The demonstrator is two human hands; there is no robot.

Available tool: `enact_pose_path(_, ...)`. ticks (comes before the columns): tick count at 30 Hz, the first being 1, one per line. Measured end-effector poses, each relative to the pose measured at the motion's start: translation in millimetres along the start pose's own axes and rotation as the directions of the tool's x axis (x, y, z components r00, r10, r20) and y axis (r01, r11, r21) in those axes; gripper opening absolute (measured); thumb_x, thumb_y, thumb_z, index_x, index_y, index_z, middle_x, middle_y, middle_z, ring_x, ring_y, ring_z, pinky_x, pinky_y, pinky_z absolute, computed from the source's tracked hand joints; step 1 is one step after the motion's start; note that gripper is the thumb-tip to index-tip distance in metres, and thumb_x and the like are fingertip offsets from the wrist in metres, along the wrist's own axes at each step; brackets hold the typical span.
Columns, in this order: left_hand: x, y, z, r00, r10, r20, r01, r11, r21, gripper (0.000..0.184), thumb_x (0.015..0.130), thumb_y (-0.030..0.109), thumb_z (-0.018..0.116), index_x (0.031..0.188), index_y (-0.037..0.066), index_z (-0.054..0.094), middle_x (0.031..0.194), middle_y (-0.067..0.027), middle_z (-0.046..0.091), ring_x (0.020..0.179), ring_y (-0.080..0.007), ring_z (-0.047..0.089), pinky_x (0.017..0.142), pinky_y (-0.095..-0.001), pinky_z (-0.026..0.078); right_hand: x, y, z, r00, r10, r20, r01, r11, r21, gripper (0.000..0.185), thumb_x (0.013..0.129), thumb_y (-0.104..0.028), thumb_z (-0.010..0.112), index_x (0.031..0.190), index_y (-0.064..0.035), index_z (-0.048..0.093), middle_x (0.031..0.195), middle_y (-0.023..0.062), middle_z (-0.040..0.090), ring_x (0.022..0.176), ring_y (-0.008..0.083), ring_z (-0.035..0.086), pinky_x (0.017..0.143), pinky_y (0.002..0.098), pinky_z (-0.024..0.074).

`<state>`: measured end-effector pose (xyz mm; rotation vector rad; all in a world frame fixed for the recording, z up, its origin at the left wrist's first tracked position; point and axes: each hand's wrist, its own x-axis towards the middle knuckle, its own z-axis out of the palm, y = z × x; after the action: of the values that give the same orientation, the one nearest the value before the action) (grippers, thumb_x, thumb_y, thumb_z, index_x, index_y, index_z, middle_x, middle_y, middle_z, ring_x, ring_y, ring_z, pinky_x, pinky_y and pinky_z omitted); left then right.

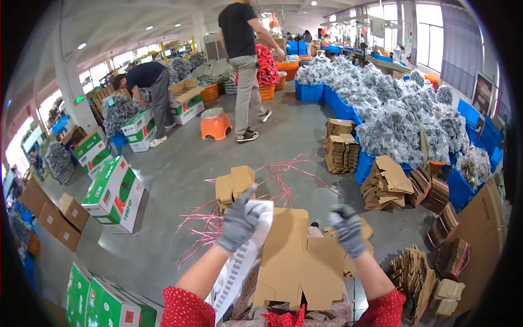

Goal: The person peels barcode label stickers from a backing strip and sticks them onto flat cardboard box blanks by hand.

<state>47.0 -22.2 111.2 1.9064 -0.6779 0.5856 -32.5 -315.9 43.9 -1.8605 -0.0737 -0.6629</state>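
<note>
Left hand (237, 222) is gripping a label strip (235, 273), right hand (348, 231) curled, hold unclear, carton (294, 256) at six o'clock lying unassembled.

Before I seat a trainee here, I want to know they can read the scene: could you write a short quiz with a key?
1. Open question: what does the gloved left hand hold?
2. True or false: nobody is sitting on the orange stool.
3. Fill in: between the left hand and the gloved right hand, lower in the view, lies a large, flat, cut piece of ____.

Key:
1. A long white printed strip.
2. True.
3. Cardboard.
</note>
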Motion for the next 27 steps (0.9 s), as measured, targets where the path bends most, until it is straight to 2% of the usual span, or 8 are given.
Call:
enact_pose_path(3, 34, 18, 19, 0.972, -0.197, 0.126, 0.216, 0.962, -0.166, 0.051, 0.082, 0.013, 0.07, 0.129, 0.005, 0.05, 0.107, -0.0115, 0.064, 0.088, -0.0175, 0.062, 0.083, -0.0301, 0.048, 5, -89, 80, 0.98, -0.193, 0.058, 0.17, 0.947, 0.271, 0.026, 0.083, -0.009, 0.068, 0.106, -0.0055, 0.057, 0.089, 0.001, 0.06, 0.08, 0.0095, 0.058, 0.073, 0.0249, 0.0496)
enact_pose_path(7, 62, 49, 6, 0.99, -0.124, 0.068, 0.12, 0.991, 0.055, 0.049, 0.084, 0.015, 0.068, 0.128, 0.003, 0.05, 0.097, -0.0109, 0.066, 0.086, -0.017, 0.061, 0.082, -0.0293, 0.047, 24, -108, 105, 0.998, -0.026, 0.052, 0.01, 0.96, 0.281, 0.029, 0.082, -0.005, 0.069, 0.108, -0.0025, 0.057, 0.092, 0.0012, 0.062, 0.083, 0.0085, 0.059, 0.075, 0.0237, 0.0496)
enact_pose_path(10, 62, 62, -17, 0.985, -0.144, 0.095, 0.155, 0.98, -0.126, 0.039, 0.09, 0.019, 0.061, 0.125, 0.002, 0.054, 0.093, -0.0111, 0.066, 0.085, -0.0165, 0.06, 0.08, -0.0289, 0.046, 35, -113, 98, 0.997, 0.03, 0.067, -0.048, 0.956, 0.291, 0.027, 0.083, -0.005, 0.069, 0.108, 0.0003, 0.06, 0.095, 0.0024, 0.064, 0.083, 0.0078, 0.06, 0.075, 0.0228, 0.0495)
enact_pose_path(13, 62, 63, -37, 0.828, -0.238, 0.507, 0.383, 0.901, -0.202, 0.035, 0.094, 0.023, 0.054, 0.122, 0.001, 0.056, 0.096, -0.0123, 0.066, 0.085, -0.0177, 0.061, 0.081, -0.0291, 0.046, 35, -114, 93, 0.986, 0.062, 0.157, -0.096, 0.971, 0.219, 0.023, 0.084, -0.004, 0.068, 0.106, 0.0006, 0.064, 0.098, 0.0042, 0.066, 0.083, 0.0079, 0.06, 0.075, 0.0225, 0.0497)
enact_pose_path(18, 48, 57, -37, 0.842, -0.284, 0.459, 0.428, 0.869, -0.247, 0.036, 0.094, 0.021, 0.056, 0.124, 0.002, 0.055, 0.097, -0.0083, 0.065, 0.088, -0.0127, 0.059, 0.08, -0.0271, 0.047, 26, -113, 96, 0.994, 0.006, 0.108, -0.026, 0.983, 0.18, 0.021, 0.084, -0.004, 0.067, 0.104, 0.0008, 0.065, 0.095, 0.0055, 0.067, 0.083, 0.0085, 0.06, 0.075, 0.023, 0.0502)
enact_pose_path(22, 36, 29, -27, 0.94, 0.193, 0.279, -0.169, 0.98, -0.108, 0.038, 0.093, 0.028, 0.056, 0.118, -0.001, 0.06, 0.102, -0.0081, 0.065, 0.091, -0.0131, 0.058, 0.085, -0.0286, 0.046, 18, -109, 99, 0.993, -0.098, 0.065, 0.094, 0.994, 0.058, 0.022, 0.083, -0.004, 0.067, 0.105, 0.0005, 0.066, 0.093, 0.0077, 0.067, 0.081, 0.0104, 0.061, 0.074, 0.0245, 0.0507)
enact_pose_path(25, 24, 32, -24, 0.919, -0.17, 0.356, 0.348, 0.776, -0.526, 0.04, 0.092, 0.03, 0.058, 0.118, 0.0, 0.06, 0.105, -0.0049, 0.064, 0.095, -0.012, 0.056, 0.087, -0.0293, 0.045, 16, -107, 102, 0.997, -0.013, 0.077, 0.003, 0.991, 0.134, 0.022, 0.083, -0.006, 0.068, 0.104, -0.0005, 0.067, 0.088, 0.0106, 0.067, 0.077, 0.0138, 0.063, 0.073, 0.0261, 0.0513)
enact_pose_path(27, 20, 34, -29, 0.892, -0.174, 0.418, 0.381, 0.788, -0.485, 0.039, 0.092, 0.028, 0.058, 0.118, 0.0, 0.059, 0.104, -0.0053, 0.063, 0.095, -0.0124, 0.057, 0.086, -0.0288, 0.045, 15, -103, 103, 0.996, 0.0, 0.086, -0.016, 0.984, 0.18, 0.021, 0.082, -0.006, 0.068, 0.102, -0.0002, 0.068, 0.088, 0.011, 0.067, 0.078, 0.014, 0.064, 0.073, 0.0264, 0.0514)
